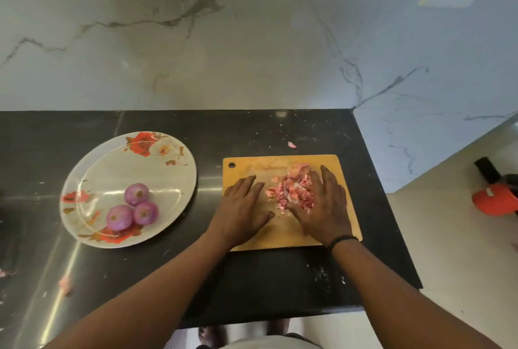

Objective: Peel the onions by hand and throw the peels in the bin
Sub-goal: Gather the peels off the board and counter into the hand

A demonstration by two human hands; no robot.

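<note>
Head view, steeply down, close over counter (252,273).

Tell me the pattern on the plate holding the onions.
White plate with red rose prints around the rim; head view.

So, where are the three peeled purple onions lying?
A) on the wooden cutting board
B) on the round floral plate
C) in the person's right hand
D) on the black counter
B: the three peeled purple onions lie on the round floral plate, left of the wooden cutting board.
</note>
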